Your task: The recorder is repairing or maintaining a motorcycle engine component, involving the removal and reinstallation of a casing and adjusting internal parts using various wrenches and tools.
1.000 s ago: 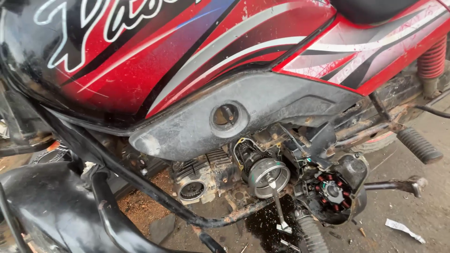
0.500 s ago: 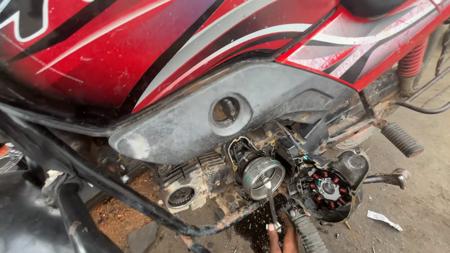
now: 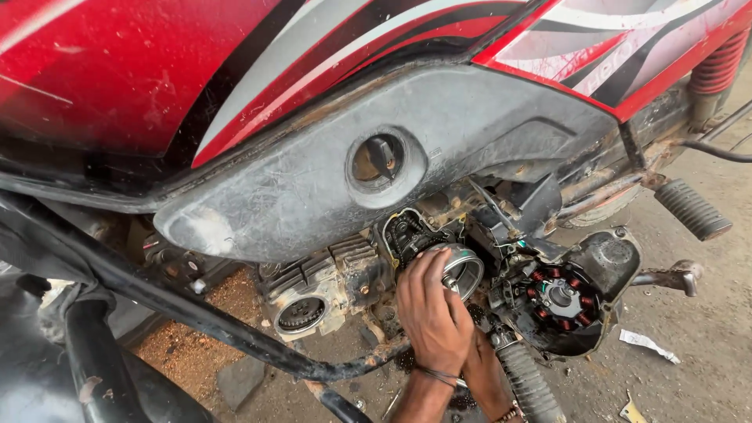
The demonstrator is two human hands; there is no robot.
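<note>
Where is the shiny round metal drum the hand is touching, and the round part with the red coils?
Shiny round metal drum (image 3: 468, 272), head view, its open rim.
Round part with red coils (image 3: 561, 298), head view, its centre hub.

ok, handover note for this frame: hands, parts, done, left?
Left hand: fingers closed around the round metal rotor on the engine side.
Right hand: low behind the left, mostly hidden; cannot tell what it holds.
Parts: side cover is off and hangs to the right of the rotor, its red coil ring facing out. Grey side panel is on, above the work. Footpeg further right.
Done: cover off, rotor exposed.
Left: rotor still on the engine, cover not refitted.
</note>
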